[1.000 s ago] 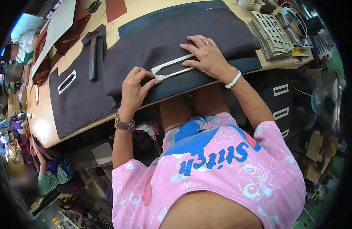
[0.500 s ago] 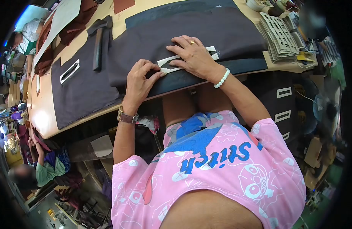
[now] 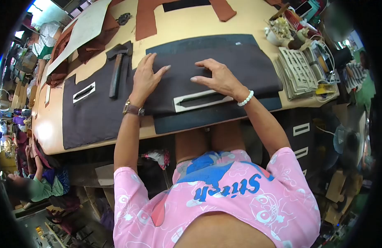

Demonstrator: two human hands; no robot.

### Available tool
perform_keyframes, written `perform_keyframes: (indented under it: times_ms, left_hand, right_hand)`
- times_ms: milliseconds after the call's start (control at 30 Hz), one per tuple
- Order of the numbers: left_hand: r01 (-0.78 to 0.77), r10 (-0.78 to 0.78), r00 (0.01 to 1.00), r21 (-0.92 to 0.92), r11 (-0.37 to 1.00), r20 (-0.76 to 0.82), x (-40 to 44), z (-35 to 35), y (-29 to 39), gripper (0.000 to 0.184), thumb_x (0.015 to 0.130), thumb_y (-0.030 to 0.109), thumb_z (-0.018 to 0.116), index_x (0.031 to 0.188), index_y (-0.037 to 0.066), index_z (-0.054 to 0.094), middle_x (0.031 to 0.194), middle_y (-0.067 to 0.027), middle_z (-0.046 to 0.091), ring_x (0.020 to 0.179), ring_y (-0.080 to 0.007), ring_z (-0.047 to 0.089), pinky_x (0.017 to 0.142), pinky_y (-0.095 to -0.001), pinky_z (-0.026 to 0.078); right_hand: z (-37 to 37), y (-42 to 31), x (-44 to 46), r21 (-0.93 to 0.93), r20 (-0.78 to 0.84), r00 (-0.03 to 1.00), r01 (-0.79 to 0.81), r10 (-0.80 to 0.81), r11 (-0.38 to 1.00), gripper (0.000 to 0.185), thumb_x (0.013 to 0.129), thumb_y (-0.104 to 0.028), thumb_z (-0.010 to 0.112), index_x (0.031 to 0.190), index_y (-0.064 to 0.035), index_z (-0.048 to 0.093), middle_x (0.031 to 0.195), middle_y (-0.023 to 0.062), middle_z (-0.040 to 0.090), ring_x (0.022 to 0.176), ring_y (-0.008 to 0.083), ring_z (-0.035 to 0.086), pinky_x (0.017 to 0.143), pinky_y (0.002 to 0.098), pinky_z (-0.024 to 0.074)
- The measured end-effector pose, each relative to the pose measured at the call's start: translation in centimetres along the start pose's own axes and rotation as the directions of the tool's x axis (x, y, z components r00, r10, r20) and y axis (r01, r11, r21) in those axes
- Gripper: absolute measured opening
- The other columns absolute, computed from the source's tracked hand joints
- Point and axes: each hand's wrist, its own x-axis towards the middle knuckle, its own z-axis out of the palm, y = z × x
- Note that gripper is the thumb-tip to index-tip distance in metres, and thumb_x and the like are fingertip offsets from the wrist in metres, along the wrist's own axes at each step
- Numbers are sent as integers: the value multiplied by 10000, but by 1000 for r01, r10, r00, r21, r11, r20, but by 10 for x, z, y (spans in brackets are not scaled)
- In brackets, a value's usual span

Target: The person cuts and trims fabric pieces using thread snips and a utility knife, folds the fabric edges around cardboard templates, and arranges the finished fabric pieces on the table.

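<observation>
Both hands are above a dark brown panel (image 3: 240,66) that looks like leather or cloth, on a dark blue-green board (image 3: 182,122). My left hand (image 3: 146,81) is over the panel's left side, fingers and thumb apart, holding nothing. My right hand (image 3: 220,79) is likewise open, thumb stretched left, over the panel's middle. Just below it lies a white rectangular frame (image 3: 178,105) around a long dark slot, its right end partly covered by the hand or wrist. Left of my hands, a hammer (image 3: 116,75) rests on a second dark panel (image 3: 91,120) with a smaller white-framed slot (image 3: 84,92).
Stacked slotted card templates (image 3: 296,72) stand at the table's right end, near a bowl of scraps (image 3: 277,33). Reddish-brown pieces (image 3: 146,20) lie at the back. A large pale sheet (image 3: 81,35) covers the far left. A co-worker (image 3: 42,182) sits at lower left.
Both hands have let go of the white frame, lifted away and spread apart, moving toward the back of the panel. The view has shifted, showing more of the table's far side.
</observation>
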Motion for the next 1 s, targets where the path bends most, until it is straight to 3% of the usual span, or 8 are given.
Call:
perform_keyframes:
  times_ms: [67,167,300,400,467,633,833,1000]
  left_hand:
    - [22,-20,994,18,1000,-106,11,31,-18,490,819,384,627,1171,48,568,1286,-168,493,1210,-361,425,1005,-421,347]
    - [43,-44,998,34,998,42,10,54,-32,409,848,349,596,1170,97,587,1307,-129,491,1234,-334,417,1003,-513,313]
    - [1,1,998,-36,999,63,10,37,-2,208,872,219,576,1019,92,651,1053,-102,645,1055,-277,584,1013,-534,277]
    - [20,-12,999,-198,980,44,16,1,29,148,865,122,570,951,23,637,895,-158,652,798,-274,643,827,-387,441]
    - [-91,86,996,-255,963,-30,17,-28,41,132,864,70,561,946,-18,617,816,-165,644,717,-215,634,643,-278,468]
    - [91,-87,996,-313,945,27,7,-120,18,156,851,43,565,978,-41,599,790,-138,643,727,-152,609,670,-272,462]
    - [310,-242,928,-228,923,282,11,-187,-74,206,781,-6,599,980,-56,610,845,-79,655,802,-127,603,752,-255,468]
    - [217,-285,893,220,951,349,60,-207,-151,179,650,103,701,808,20,703,709,-148,653,685,-240,635,688,-332,489]
  right_hand:
    - [-7,14,10,-37,-18,999,-33,32,999,524,770,-403,658,1094,3,586,1110,169,577,1042,318,552,900,378,435]
    - [-15,20,29,-86,-41,999,-32,28,996,472,773,-354,662,1093,-15,587,1121,158,571,1059,315,539,911,384,429]
    - [0,19,56,-218,-29,982,176,-186,960,492,760,-327,675,1132,-28,556,1128,156,563,1059,318,532,918,395,418]
    - [10,8,80,-230,47,926,374,-374,898,435,757,-303,674,1079,-28,577,1049,189,602,1001,339,561,871,406,436]
    - [-6,-11,96,-204,330,912,319,-242,925,386,764,-282,664,1003,7,572,966,215,602,938,371,563,814,421,442]
    - [-60,-48,114,-236,462,843,417,-276,878,323,751,-219,656,846,60,525,800,238,576,790,395,550,721,421,436]
    - [-68,-42,169,-258,424,880,346,-216,902,317,691,-202,638,858,64,599,777,254,615,800,378,609,735,429,463]
    - [-40,-41,237,-382,394,912,279,-118,881,293,682,-182,641,891,24,630,849,237,634,862,362,622,758,420,472]
